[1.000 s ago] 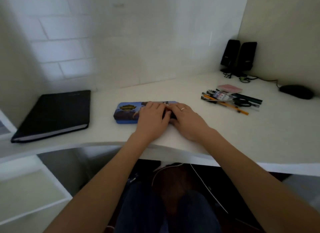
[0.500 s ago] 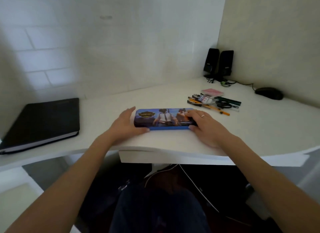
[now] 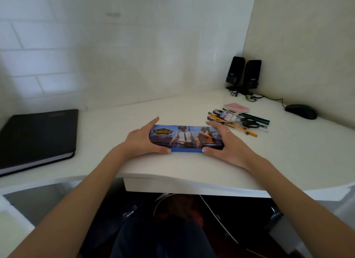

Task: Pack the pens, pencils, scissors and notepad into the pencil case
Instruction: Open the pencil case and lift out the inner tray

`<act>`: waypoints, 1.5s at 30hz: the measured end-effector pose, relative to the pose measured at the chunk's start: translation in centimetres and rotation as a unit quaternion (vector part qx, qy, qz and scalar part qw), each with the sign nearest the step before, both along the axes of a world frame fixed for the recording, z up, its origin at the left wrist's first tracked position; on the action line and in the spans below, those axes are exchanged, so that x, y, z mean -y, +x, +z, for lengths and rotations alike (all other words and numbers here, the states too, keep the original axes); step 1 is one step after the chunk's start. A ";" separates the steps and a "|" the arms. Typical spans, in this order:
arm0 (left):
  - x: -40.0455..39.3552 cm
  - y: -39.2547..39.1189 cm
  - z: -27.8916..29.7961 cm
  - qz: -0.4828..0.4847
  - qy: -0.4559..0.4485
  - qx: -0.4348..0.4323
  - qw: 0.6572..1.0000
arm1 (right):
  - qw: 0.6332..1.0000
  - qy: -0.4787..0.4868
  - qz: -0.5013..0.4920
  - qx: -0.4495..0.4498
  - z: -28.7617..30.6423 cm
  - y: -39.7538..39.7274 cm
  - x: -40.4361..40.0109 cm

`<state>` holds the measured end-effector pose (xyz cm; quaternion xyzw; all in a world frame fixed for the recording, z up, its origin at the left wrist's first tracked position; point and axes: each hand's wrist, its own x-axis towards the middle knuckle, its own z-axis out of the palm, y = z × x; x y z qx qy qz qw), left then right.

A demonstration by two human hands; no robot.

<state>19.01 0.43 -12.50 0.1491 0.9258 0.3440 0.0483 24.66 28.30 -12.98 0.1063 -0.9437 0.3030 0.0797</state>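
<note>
A blue pencil case (image 3: 184, 136) with a printed game picture on its lid lies on the white desk (image 3: 172, 167), near the front edge. My left hand (image 3: 140, 140) grips its left end, fingers along the far side and thumb at the front. My right hand (image 3: 226, 144), wearing a ring, grips the right end the same way. The lid looks closed. To the right, a pile of pens and pencils (image 3: 230, 119) lies with black scissors (image 3: 249, 124) on top. A pink notepad (image 3: 237, 108) sits just behind them.
A black folder (image 3: 36, 136) lies at the desk's left. Two black speakers (image 3: 244, 73) stand in the back right corner with cables. A black mouse (image 3: 301, 111) sits at the far right. My legs and some cables show under the desk.
Both hands slid from the middle of the lid out to the two ends of the case. The case sits nearer the pens, its picture uncovered.
</note>
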 end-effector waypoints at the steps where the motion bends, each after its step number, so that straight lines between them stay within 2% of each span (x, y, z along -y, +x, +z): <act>1: 0.0 0.0 -0.1 0.001 0.004 -0.003 1.000 | 1.000 0.016 0.002 -0.008 -0.1 -0.2 -0.1; 4: 0.0 0.0 -0.2 0.000 0.005 -0.007 1.000 | 0.999 0.046 0.006 -0.014 -0.4 -0.5 -0.2; 10: 0.1 -0.3 -0.5 0.010 0.048 0.007 0.999 | 0.999 0.029 0.002 -0.041 -0.5 -0.7 -0.3; 13: 0.1 -0.1 -0.4 0.015 0.070 0.007 0.997 | 0.991 -0.088 -0.055 -0.079 -0.1 -1.5 0.2; 16: 0.1 -0.2 -0.5 0.020 0.085 0.012 0.996 | 0.954 -0.243 -0.155 -0.080 0.4 -3.4 1.1; 19: 0.1 -0.3 -0.6 0.025 0.092 0.009 0.995 | 0.933 -0.296 -0.193 -0.064 0.1 -5.4 0.8; 24: 0.2 -0.5 -0.8 0.022 0.083 0.007 0.996 | 0.925 -0.288 -0.239 -0.070 -0.3 -6.1 0.1; 29: 0.2 -0.3 -0.7 0.022 0.054 0.003 0.998 | 0.930 -0.218 -0.289 -0.057 -0.4 -6.3 -0.4; 32: 0.1 -0.2 -0.5 0.015 0.040 -0.003 0.999 | 0.932 -0.227 -0.275 -0.060 -0.6 -6.3 -0.5; 35: 0.2 -0.1 -0.7 0.007 0.017 -0.022 1.000 | 0.945 -0.189 -0.257 -0.069 -0.6 -6.2 -0.4; 40: 0.4 0.0 -0.9 0.025 -0.001 -0.039 0.999 | 0.982 -0.093 -0.162 -0.021 -0.6 -5.7 -0.2; 45: 0.4 0.0 -1.0 0.038 0.012 -0.044 0.998 | 0.975 -0.123 -0.104 -0.153 0.0 -3.9 0.8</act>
